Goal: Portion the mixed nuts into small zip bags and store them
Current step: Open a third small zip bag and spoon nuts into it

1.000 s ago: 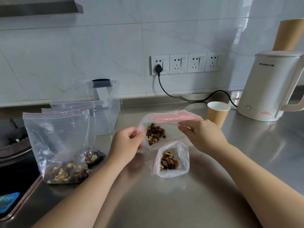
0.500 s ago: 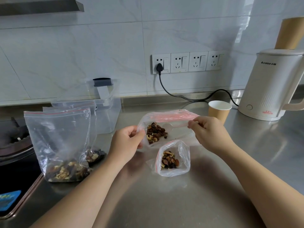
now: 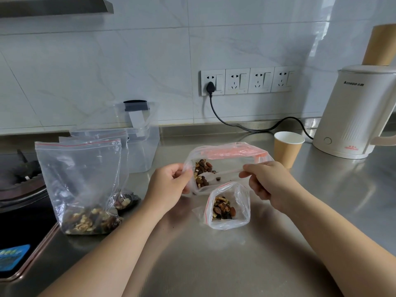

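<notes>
I am pinching the held zip bag (image 3: pixel 227 166) at both ends of its left-right mouth, left hand (image 3: pixel 169 185) and right hand (image 3: pixel 272 185) curling on it just above the one open small bag (image 3: pixel 227 207) standing on the steel counter (image 3: pixel 235 264), two larger nut bags (image 3: pixel 81 185) waiting left.

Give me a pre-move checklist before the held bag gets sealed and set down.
1. Left hand grips the clear red-striped zip bag of mixed nuts at its left edge: ok.
2. Right hand pinches the near lip of the bag: ok.
3. Zip closed: not ok, mouth gapes open.
4. Nuts clear of the zip line: cannot tell.
5. Small open zip bag of nuts stands upright on the steel counter under the held bag: ok.
6. Brown paper cup stands apart from the right hand: ok.
</notes>
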